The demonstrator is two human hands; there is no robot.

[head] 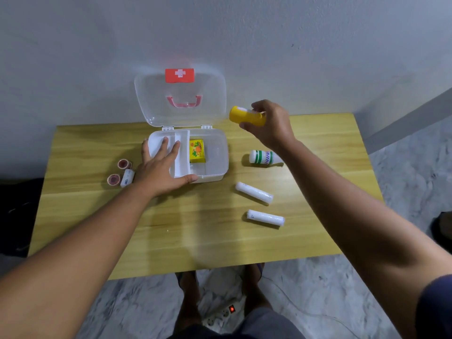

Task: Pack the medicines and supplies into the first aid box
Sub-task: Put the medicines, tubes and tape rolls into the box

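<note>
The clear first aid box (217, 165) stands open on the wooden table (195, 228), its lid (181, 99) leaning back against the wall. A small yellow carton (197, 151) lies inside it, beside a white inner tray (182, 152). My left hand (161, 167) rests flat on the tray and the box's front left edge. My right hand (269, 123) holds a yellow bottle (244, 117) in the air, just right of the lid. A white bottle with green stripes (264, 157) lies on its side right of the box. Two white bandage rolls (254, 193) (266, 218) lie nearer me.
Left of the box sit two small reddish tape rolls (124, 164) (113, 179) and a small white roll (127, 177). Under the table's near edge are my feet and a power strip (222, 314) with a red light. A grey wall runs right behind the table.
</note>
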